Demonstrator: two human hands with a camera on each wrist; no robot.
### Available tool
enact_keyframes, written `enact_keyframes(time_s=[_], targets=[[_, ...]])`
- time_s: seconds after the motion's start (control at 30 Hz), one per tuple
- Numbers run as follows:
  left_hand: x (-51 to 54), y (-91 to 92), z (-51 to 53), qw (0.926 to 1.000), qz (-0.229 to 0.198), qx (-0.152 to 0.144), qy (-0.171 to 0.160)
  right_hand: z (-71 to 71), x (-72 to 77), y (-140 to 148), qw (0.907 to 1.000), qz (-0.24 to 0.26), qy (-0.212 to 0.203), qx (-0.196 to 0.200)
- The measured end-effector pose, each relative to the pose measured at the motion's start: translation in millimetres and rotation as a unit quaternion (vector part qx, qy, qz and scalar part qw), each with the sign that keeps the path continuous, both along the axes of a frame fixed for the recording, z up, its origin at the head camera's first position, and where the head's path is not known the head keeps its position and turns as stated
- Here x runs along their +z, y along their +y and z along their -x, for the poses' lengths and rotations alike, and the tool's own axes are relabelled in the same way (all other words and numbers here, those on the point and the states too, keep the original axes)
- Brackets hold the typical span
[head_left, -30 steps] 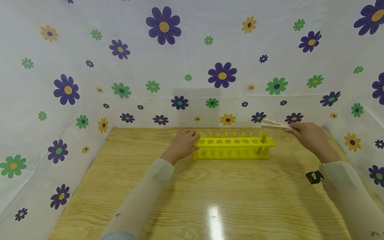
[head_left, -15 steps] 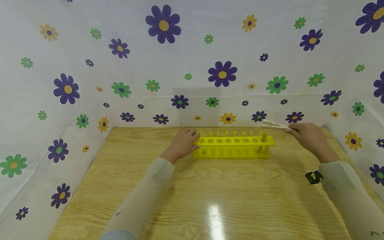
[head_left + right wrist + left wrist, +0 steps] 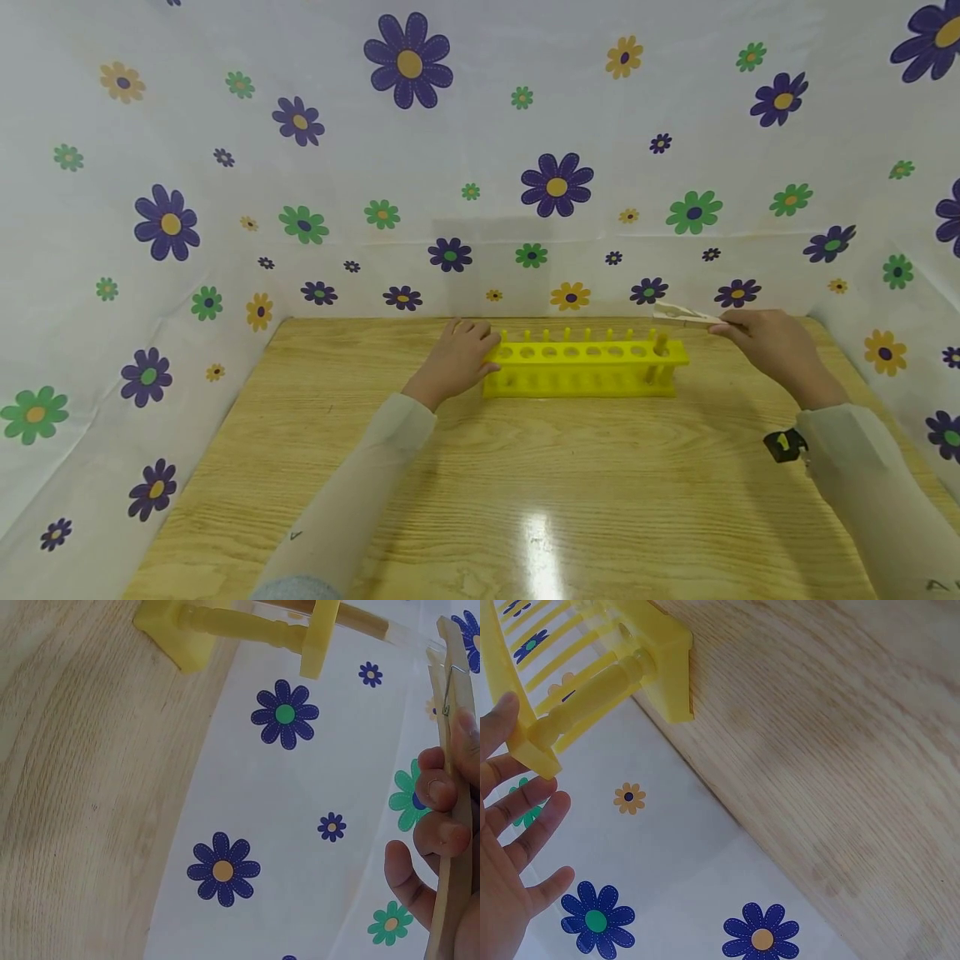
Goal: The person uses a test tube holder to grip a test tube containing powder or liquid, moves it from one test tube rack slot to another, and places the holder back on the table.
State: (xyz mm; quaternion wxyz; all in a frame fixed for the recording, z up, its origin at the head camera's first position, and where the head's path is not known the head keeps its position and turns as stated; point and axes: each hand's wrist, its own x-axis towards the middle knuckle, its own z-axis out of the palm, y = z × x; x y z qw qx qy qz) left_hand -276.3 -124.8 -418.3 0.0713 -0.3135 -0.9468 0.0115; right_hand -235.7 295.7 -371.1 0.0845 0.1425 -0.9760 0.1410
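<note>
A yellow test tube rack (image 3: 588, 355) stands upright toward the back of the table. My left hand (image 3: 453, 362) holds its left end; in the left wrist view the thumb and fingertips pinch the rack's top plate (image 3: 536, 746). Through the rightmost hole stands a clear test tube (image 3: 367, 621) with brown liquid in it. My right hand (image 3: 776, 350) grips a wooden test tube holder (image 3: 686, 315), roughly level above the rack's right end. In the right wrist view the holder's jaws are at the tube's upper end; whether they clamp it I cannot tell.
The wood-grain table (image 3: 510, 475) stretches in front of the rack. A white flowered cloth (image 3: 480, 150) hangs close behind and at both sides. A small black tag (image 3: 785, 444) hangs by the right sleeve. The rack's other holes hold no tubes that I can see.
Almost nothing differs. The holder's tip has lowered very slightly toward the rack, and the head view has shifted a little. Both hands keep their grips.
</note>
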Motion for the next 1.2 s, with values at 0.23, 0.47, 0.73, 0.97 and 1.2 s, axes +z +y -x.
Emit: enact_keyframes(time_s=[0.23,0.47,0.73,0.97,1.2], targets=[[0.2,0.1,-1.3,1.0,0.001,-0.001,-0.002,-0.9,-2.2,0,0.9999,-0.013,-0.004,-0.005],[0.2,0.3,-2.3,1.0,-0.001,-0.003,0.0,-1.2,-4.4,0,0.9998,-0.021,0.007,-0.002],[0.0,0.9,-1.4,1.0,0.002,-0.002,0.004,-1.2,-7.0,0,0.9998,-0.017,0.007,-0.003],[1.0,1.2,-1.7,1.0,0.007,0.002,-0.001,0.0,-14.4,2,0.9999,-0.002,0.011,0.003],[0.4,0.3,-1.7,1.0,0.0,-0.004,0.004,-1.0,-19.6,3,0.9998,0.012,0.013,0.008]])
